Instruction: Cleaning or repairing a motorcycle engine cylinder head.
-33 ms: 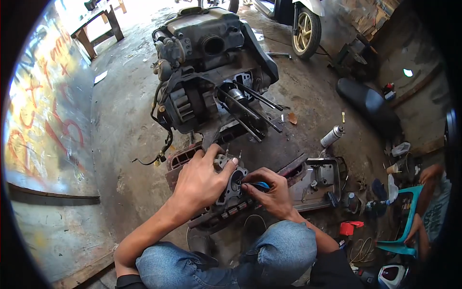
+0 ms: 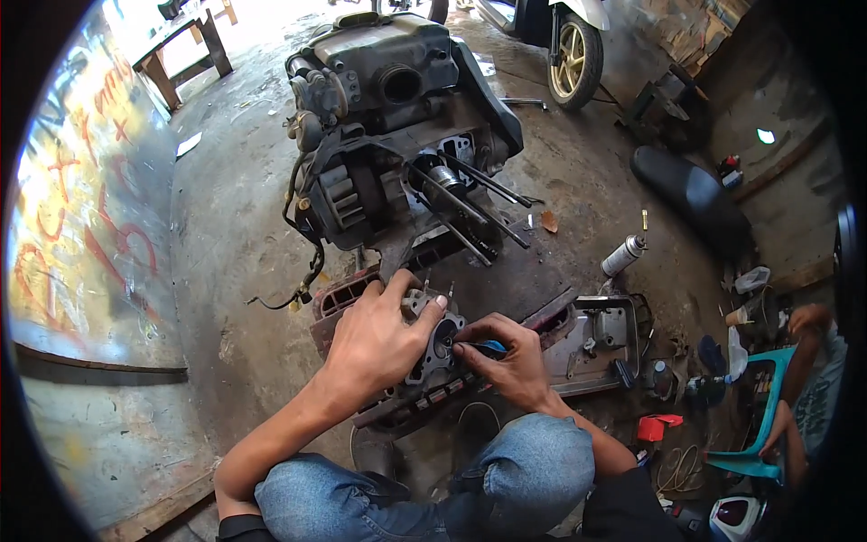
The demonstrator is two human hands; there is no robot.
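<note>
A grey metal cylinder head (image 2: 435, 367) rests on a dark reddish crate-like stand (image 2: 348, 296) between my knees, its round chamber facing up. My left hand (image 2: 377, 332) is closed round the far left side of the cylinder head, with the thumb along its upper edge. From the right, my right hand (image 2: 510, 361) pinches a small tool with a blue handle (image 2: 492, 346). Its tip reaches into the chamber; the exact kind of tool is hidden by my fingers. Just beyond, a scooter engine (image 2: 388, 54) lies on the floor with its piston (image 2: 443, 178) and long studs bared.
To the right lies a metal tray (image 2: 571, 361) with engine parts. Behind it stand a spray can (image 2: 621, 257) and a black scooter seat (image 2: 691, 194). Another person's arm (image 2: 808, 361) rests near a teal stool (image 2: 768, 406). A red object (image 2: 657, 427) lies on the floor. A painted metal panel (image 2: 90, 208) borders the left.
</note>
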